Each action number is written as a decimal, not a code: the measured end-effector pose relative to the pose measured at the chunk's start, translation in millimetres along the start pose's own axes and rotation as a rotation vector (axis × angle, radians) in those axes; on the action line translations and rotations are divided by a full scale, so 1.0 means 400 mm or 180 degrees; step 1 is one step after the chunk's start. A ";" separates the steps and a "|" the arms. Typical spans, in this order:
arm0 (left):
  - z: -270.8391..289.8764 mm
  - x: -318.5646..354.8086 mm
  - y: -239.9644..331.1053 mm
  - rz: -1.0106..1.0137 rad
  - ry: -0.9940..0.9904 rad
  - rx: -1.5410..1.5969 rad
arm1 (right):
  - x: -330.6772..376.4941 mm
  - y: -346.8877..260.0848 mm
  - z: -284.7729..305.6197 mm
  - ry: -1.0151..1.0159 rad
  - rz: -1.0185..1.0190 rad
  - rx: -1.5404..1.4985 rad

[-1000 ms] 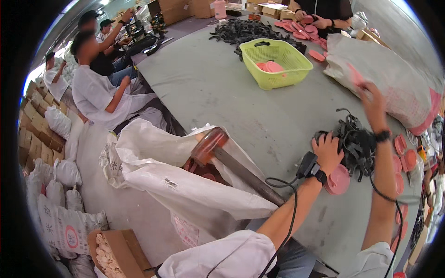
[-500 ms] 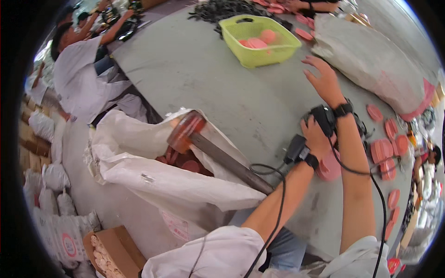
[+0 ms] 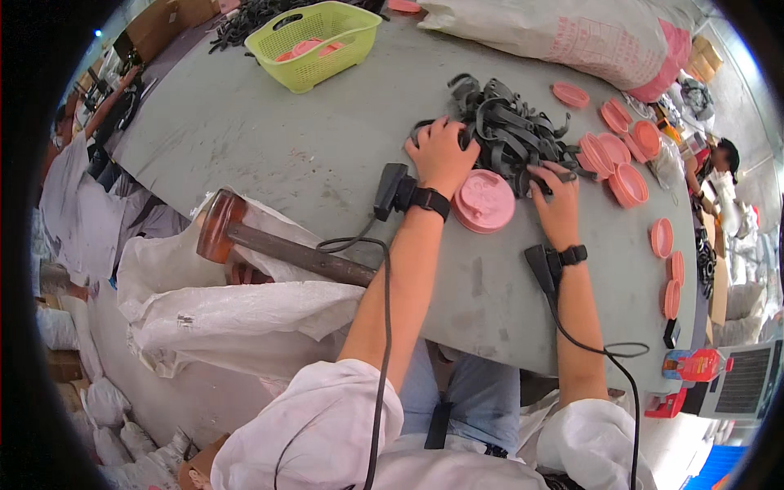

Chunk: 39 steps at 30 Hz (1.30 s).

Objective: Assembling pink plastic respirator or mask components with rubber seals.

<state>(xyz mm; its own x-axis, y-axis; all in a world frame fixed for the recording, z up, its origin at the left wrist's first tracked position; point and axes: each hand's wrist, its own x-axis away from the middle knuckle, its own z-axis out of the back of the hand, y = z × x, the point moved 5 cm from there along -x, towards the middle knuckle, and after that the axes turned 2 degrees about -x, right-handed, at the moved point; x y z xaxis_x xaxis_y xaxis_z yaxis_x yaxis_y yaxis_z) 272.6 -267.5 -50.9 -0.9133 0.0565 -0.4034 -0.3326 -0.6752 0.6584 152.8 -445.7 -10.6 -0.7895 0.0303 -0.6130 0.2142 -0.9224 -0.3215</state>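
A tangled pile of black straps (image 3: pixel 510 122) lies on the grey table in front of me. My left hand (image 3: pixel 443 159) is at its left side, the fingers curled around black strap pieces. At the pile's lower right edge my right hand (image 3: pixel 558 200) has bent fingers closed on a black strap end. Between the two hands rests a round pink plastic piece (image 3: pixel 485 202) with a raised relief, close beside the left wrist. Part of what each hand grips is hidden under the fingers.
A mallet (image 3: pixel 286 249) lies across an open white woven sack (image 3: pixel 245 314) at left. Beyond stands a green basket (image 3: pixel 314 69) holding pink pieces. A full sack (image 3: pixel 563 37) lies at the back; several pink oval cases (image 3: pixel 629 184) line the right side. Cables trail from both wrists.
The view has swung to the right. My right hand, earlier raised and spread, is down at the strap pile. My left hand has moved off the pink piece to the pile's left side.
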 end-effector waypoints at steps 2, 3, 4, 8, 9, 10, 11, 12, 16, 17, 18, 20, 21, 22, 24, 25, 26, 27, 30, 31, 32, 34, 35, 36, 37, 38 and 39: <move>0.007 -0.002 -0.009 -0.0007 -0.0034 -0.0066 | -0.005 0.008 -0.007 0.0217 0.0012 -0.0226; 0.016 -0.006 -0.012 0.0013 -0.0038 -0.0092 | -0.003 0.011 -0.004 0.0244 -0.0003 -0.0290; 0.028 -0.008 -0.018 0.0043 -0.0140 -0.0057 | 0.001 0.021 -0.010 0.0294 -0.0233 -0.0204; 0.048 0.017 -0.007 -0.0088 0.0421 -0.0335 | 0.014 0.064 -0.012 0.0924 -0.0281 0.0258; 0.055 0.031 0.002 -0.0258 0.0749 -0.0520 | 0.014 0.036 0.013 0.0997 -0.0387 0.0118; 0.057 0.042 0.025 -0.0364 0.0897 -0.0494 | 0.026 0.054 0.024 0.1245 -0.0225 0.0147; 0.064 0.053 0.045 -0.0475 0.1041 -0.0459 | 0.030 0.055 0.041 0.1358 -0.0175 0.0302; 0.076 0.069 0.056 -0.0673 0.0986 -0.0381 | 0.033 0.051 0.038 0.1480 -0.0116 0.0216; 0.104 0.219 0.164 -0.0903 0.0470 -0.0246 | 0.050 0.091 0.026 0.1395 -0.0164 -0.0040; 0.097 0.265 0.173 -0.0867 0.0186 -0.0322 | 0.040 0.056 0.042 0.1592 -0.0058 -0.0124; 0.085 0.291 0.179 -0.0829 -0.0111 -0.0378 | 0.037 0.035 0.055 0.1786 0.0040 -0.0186; 0.086 0.296 0.168 -0.0972 -0.0004 -0.0369 | 0.027 0.010 0.056 0.1677 0.0056 -0.0294; 0.081 0.297 0.157 -0.1119 0.0074 -0.0313 | 0.021 0.000 0.058 0.1553 0.0061 -0.0348; 0.074 0.296 0.139 -0.1107 0.0074 -0.0309 | 0.018 -0.030 0.066 0.1621 0.0179 -0.0561; 0.075 0.287 0.143 -0.1262 0.0279 -0.0158 | 0.030 -0.036 0.078 0.1404 0.0172 -0.0516; 0.077 0.288 0.151 -0.1268 0.0281 -0.0132 | 0.036 -0.035 0.075 0.1184 0.0159 -0.0502; 0.080 0.291 0.158 -0.1328 0.0214 -0.0029 | 0.047 -0.038 0.080 0.1195 0.0171 -0.0489; 0.084 0.299 0.165 -0.1389 0.0149 0.0075 | 0.058 -0.039 0.093 0.1196 0.0181 -0.0462; 0.112 0.345 0.169 -0.1493 -0.0154 -0.0047 | 0.105 -0.109 0.104 0.0717 0.0483 -0.0665; 0.128 0.369 0.183 -0.1503 -0.0166 -0.0020 | 0.129 -0.128 0.127 0.0715 0.0472 -0.0636; 0.146 0.394 0.188 -0.1433 -0.0227 0.0061 | 0.148 -0.149 0.131 0.0440 0.0339 -0.0818; 0.174 0.440 0.199 -0.1375 -0.0298 0.0160 | 0.190 -0.151 0.144 0.0097 0.0166 -0.1110; 0.183 0.460 0.206 -0.1367 -0.0337 0.0325 | 0.211 -0.141 0.155 0.0103 0.0153 -0.1087; 0.190 0.476 0.213 -0.1360 -0.0378 0.0493 | 0.230 -0.126 0.162 0.0040 0.0145 -0.1119; 0.193 0.483 0.196 -0.1333 -0.0395 0.0483 | 0.242 -0.116 0.150 -0.0054 0.0138 -0.1195; 0.192 0.489 0.179 -0.1350 -0.0549 0.0542 | 0.249 -0.108 0.142 -0.0080 0.0119 -0.1210; 0.186 0.496 0.164 -0.1363 -0.0709 0.0607 | 0.255 -0.101 0.132 -0.0110 0.0126 -0.1164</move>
<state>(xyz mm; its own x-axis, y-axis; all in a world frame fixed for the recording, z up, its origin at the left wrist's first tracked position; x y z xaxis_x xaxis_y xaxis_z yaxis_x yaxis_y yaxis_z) 52.2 -245.8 -40.4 -0.7069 0.4677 -0.5306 -0.7055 -0.4124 0.5764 33.2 -425.6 -22.2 -0.7941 -0.0213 -0.6075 0.4314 -0.7238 -0.5386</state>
